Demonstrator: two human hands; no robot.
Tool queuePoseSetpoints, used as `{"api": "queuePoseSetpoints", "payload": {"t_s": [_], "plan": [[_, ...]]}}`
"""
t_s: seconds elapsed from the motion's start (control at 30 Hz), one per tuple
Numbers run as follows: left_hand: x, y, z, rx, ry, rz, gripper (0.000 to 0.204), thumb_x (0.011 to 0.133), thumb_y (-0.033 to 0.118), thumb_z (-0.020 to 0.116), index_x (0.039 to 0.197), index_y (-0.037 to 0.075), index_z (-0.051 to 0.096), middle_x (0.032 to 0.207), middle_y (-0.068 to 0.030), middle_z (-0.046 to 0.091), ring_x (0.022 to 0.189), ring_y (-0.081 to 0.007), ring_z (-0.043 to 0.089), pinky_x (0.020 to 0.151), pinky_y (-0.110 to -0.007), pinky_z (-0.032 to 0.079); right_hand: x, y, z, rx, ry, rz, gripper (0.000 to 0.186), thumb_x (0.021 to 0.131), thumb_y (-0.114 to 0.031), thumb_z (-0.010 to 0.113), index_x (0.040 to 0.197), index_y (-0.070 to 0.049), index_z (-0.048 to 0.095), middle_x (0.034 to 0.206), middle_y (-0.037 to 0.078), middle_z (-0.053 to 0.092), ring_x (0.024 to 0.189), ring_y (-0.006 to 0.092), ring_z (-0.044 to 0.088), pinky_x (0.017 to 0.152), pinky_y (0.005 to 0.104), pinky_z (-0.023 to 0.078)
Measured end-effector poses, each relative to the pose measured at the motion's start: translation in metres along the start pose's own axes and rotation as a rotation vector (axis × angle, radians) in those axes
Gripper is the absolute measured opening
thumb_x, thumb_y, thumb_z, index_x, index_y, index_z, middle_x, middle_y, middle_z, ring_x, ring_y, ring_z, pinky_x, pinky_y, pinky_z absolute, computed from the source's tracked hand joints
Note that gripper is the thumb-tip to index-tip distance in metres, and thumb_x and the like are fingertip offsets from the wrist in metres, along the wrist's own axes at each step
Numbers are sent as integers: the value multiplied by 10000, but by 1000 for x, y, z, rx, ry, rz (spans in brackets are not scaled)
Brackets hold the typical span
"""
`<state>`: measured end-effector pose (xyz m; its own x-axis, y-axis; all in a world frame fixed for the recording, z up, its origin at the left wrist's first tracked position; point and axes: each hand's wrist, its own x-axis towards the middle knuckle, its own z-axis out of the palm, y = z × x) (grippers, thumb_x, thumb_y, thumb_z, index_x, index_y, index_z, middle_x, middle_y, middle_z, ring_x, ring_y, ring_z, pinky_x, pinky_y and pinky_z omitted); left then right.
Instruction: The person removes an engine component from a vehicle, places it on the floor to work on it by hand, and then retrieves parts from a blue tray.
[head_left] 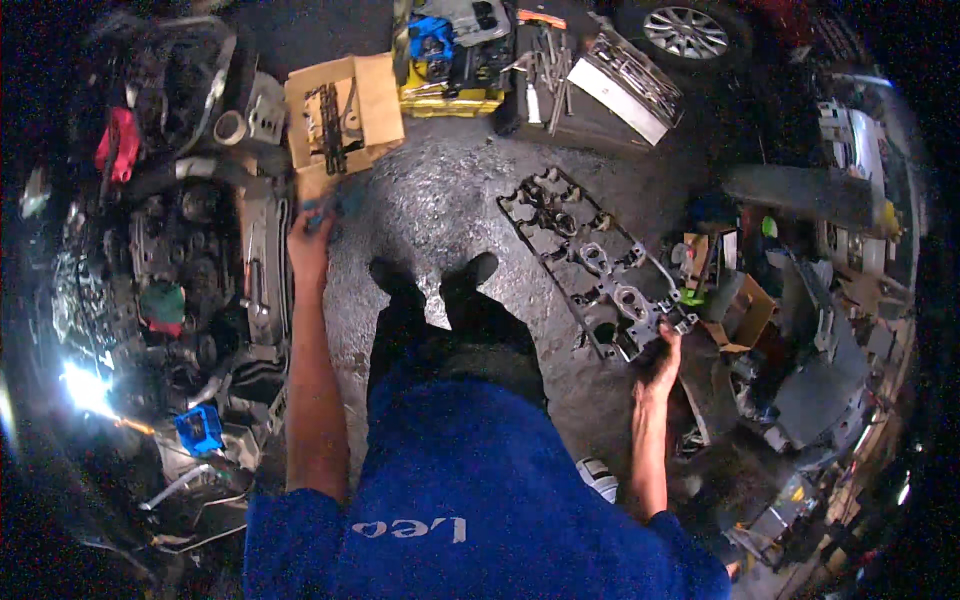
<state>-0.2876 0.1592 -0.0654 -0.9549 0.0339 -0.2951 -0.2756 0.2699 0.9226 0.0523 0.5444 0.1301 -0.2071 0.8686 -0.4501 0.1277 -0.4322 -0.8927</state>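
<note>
Taking 12 o'clock as straight ahead of the person, an openwork metal frame (597,262) is sitting at about 1 o'clock, and the right hand (657,370) is pinching its near corner, thumb lying on top and the other fingers mostly hiding underneath. At 11 o'clock the left hand (311,228) is meeting something dark and bluish (333,209), too blurred to identify; whether the fingers are closing on it, I cannot tell. The step in hand is seemingly handling the frame by 1 end, so the next move is probably calling for a firm, level hold, since the far end is extending well out from the grip. The frame is showing pale, dull metal, dark edging along its long sides, and round openings with raised rims. Beneath, the floor (425,205) is glistening, grey and rough. Toward 11 o'clock, beyond the left hand, an open cardboard box (380,95) is holding dark, knobbly, long parts; at 12 o'clock a hard yellow case (455,104) is lying open.
</note>
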Motion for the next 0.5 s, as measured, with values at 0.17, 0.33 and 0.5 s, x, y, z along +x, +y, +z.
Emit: {"api": "queuePoseSetpoints", "payload": {"t_s": [0.17,0.33,0.5], "plan": [[-24,27,40,157,19,-75,176,829,119,703,955,12,642,865,-48,638,690,-98,570,656,-245,479,65,3,-45,-74,84,16,263,822,-239,625,941,-5,639,891,33,613,808,167,566,758,287,444],[-13,36,98,27,-102,-57,231,839,160,714,1006,31,622,859,-53,639,677,-103,590,589,-266,504,132,8,-73,-2,72,7,300,833,-254,615,979,7,640,918,43,626,826,185,586,792,316,458],[9,40,186,163,-272,-45,226,819,152,734,997,40,651,889,-71,623,742,-137,609,657,-299,526,186,-2,-64,48,174,12,345,846,-282,596,1022,11,639,1003,75,628,893,210,590,813,341,468]]}}
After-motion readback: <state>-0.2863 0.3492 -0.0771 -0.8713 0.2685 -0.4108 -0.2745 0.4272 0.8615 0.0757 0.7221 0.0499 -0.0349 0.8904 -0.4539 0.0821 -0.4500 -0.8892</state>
